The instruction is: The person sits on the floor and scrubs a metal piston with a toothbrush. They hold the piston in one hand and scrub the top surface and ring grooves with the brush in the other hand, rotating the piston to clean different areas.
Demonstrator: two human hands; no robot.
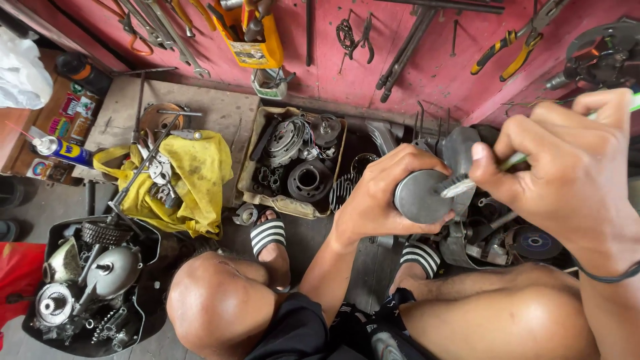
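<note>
Grey metal piston [420,197], brush [467,181] against it

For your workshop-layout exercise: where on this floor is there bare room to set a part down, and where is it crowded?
Bare concrete lies between the yellow cloth and the cardboard tray of parts, below the red wall. A smaller patch lies between the sandalled feet. Crowded: the black tray of parts, and the clutter under the left hand and right hand.

Red wall [440,73] hung with tools, grey concrete floor [213,110], daylight
</note>
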